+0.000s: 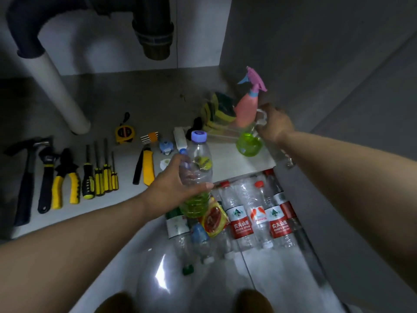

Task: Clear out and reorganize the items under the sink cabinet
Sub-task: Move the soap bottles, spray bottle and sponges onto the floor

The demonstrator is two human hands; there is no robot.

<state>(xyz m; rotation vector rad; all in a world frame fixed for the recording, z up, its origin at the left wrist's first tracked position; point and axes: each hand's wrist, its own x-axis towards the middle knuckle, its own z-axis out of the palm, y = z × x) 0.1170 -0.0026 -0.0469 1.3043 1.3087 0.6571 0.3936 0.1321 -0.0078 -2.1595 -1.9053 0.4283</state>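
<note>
the white pipe [67, 96] slants down to the cabinet floor [140, 96] at the back left, and everything here is placed from it. well to the right of the pipe and nearer the camera, the left hand [173, 184] grips a purple-capped bottle [199, 161] round its middle, fingers wrapped; the bottle stands upright over the floor's front edge, with yellow-green liquid in its lower part. further right of the pipe, by the cabinet's side wall, the right hand [274, 124] curls its fingers round a clear handle [261, 116] just beside a pink spray bottle [247, 109]; which sprayer the handle belongs to cannot be told. a green spray bottle [249, 143] sits just below the pink one. in front of the pipe lie, in a row, a hammer [26, 177], wrench [46, 175], pliers [66, 177] and screwdrivers [99, 175]. a tape measure [124, 133] rests just right of the pipe's foot. sponges [217, 109] are piled behind the pink sprayer. water bottles [259, 213] lie outside, below the floor's edge.
</note>
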